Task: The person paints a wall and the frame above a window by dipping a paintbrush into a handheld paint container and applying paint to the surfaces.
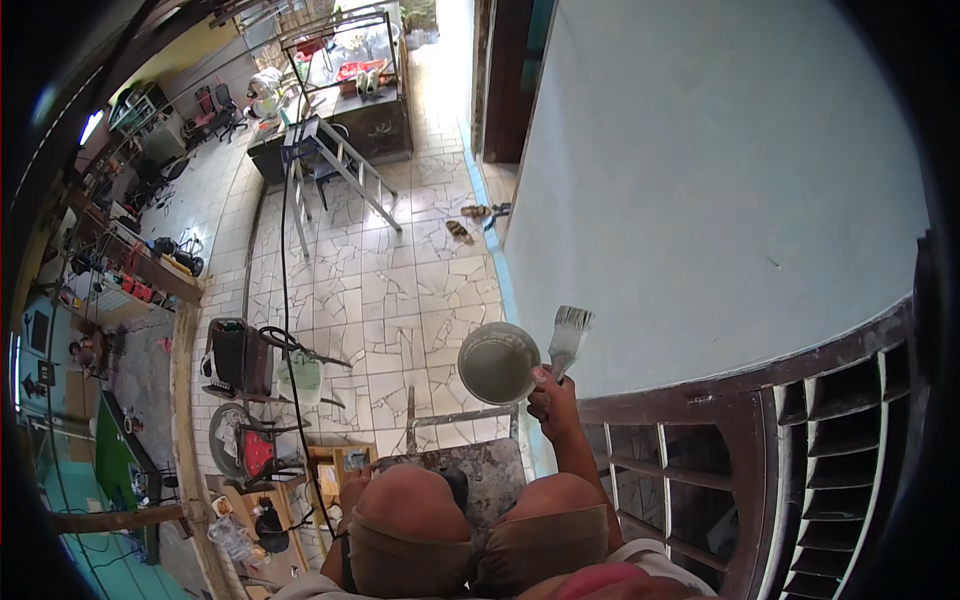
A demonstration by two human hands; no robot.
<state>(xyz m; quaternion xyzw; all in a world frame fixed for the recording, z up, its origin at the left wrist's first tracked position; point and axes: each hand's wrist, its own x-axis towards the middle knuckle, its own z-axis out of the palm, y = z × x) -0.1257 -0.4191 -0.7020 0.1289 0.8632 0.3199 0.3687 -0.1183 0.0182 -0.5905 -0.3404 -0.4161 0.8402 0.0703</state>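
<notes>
In my right hand [553, 402] are a paintbrush [571, 338] with pale, paint-coated bristles pointing up and the rim of a round bucket [499, 366]. Grey-green paint lies inside the bucket, which hangs beyond my right knee, close to the pale blue wall [720, 200]. My left hand [353, 486] is down beside my left knee, at the edge of a stained grey board [492, 477] under my bent legs. Its fingers are too small and partly hidden to show whether they grip that edge.
Far below is a floor of broken-tile pattern [360, 290]. An aluminium stepladder [345, 170] stands by a dark counter [385, 125]. Chairs [270, 447] are lower left, and a black cable [287, 300] hangs down in front. On the right is a brown slatted window [835, 470]. Sandals [460, 231] lie near the doorway.
</notes>
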